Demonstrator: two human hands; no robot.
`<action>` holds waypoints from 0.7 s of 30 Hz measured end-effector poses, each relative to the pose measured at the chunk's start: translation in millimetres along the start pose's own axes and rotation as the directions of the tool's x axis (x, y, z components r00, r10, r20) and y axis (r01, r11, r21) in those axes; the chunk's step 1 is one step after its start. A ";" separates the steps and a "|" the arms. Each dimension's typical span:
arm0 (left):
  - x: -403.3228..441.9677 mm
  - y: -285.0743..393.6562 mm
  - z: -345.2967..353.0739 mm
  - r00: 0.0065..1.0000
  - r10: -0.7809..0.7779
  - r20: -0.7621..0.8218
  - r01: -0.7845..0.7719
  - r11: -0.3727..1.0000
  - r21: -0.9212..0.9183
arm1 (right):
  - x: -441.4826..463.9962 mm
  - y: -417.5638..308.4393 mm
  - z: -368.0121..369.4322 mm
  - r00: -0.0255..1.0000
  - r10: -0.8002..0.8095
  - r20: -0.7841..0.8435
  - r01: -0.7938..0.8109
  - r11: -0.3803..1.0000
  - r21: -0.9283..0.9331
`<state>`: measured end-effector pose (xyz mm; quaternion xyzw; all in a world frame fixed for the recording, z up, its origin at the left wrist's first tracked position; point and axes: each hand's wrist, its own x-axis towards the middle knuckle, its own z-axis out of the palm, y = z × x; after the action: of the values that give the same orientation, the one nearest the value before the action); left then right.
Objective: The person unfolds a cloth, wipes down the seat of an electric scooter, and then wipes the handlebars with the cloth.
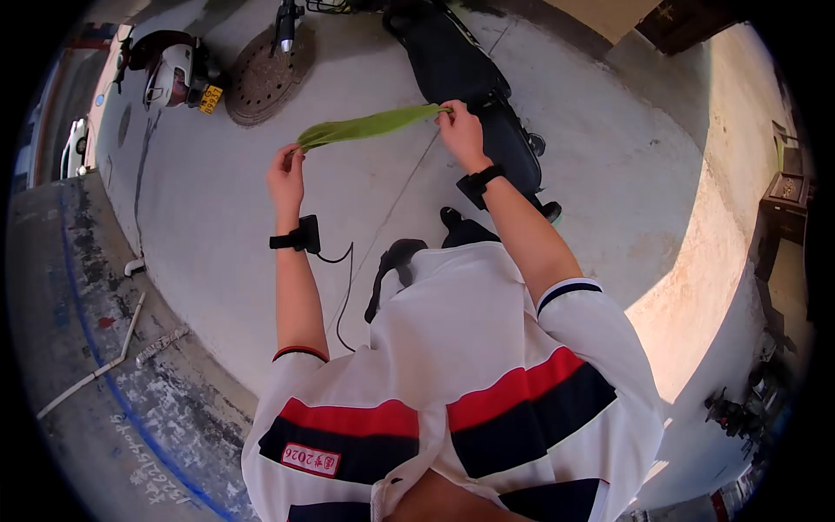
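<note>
A green cloth (370, 128) is stretched in the air between my two hands, its ends gathered and its middle spread wider. My left hand (285, 178) is closed on the left end in a pinch. The right end, a little higher in the view, is pinched by my right hand (463, 135). Black straps with small boxes sit on both wrists, and a thin black cable (350, 287) hangs from the left one. Just beyond and beside my right hand is a black scooter seat (448, 65).
At the upper left a white scooter (174, 76) with a yellow plate stands near a round manhole cover (265, 78). A white pipe (122, 357) runs along the wall at left. Sunlight falls on the concrete floor (696, 304) at right. Another motorbike (739, 413) is at the lower right.
</note>
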<state>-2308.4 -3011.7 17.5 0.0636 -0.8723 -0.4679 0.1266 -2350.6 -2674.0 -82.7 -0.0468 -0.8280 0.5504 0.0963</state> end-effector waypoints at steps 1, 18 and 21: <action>14.5 3.8 5.1 0.999 0.005 0.035 -0.005 1.000 -0.001 | 6.0 -1.3 -1.3 0.999 0.009 -0.043 -0.009 1.000 0.008; 231.0 -54.9 97.1 0.720 0.194 0.666 -0.169 0.980 -0.103 | 19.9 4.6 15.3 0.795 0.303 -0.525 -0.498 0.821 -0.280; 242.3 -67.2 120.2 0.656 0.222 0.721 -0.172 0.975 -0.144 | 3.2 3.5 21.8 0.747 0.344 -0.569 -0.540 0.813 -0.218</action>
<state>-2575.2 -3008.4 -63.0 -0.2280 -0.8361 -0.4648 -0.1813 -2358.5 -2691.7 -93.8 -0.4048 -0.8250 0.3592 0.1629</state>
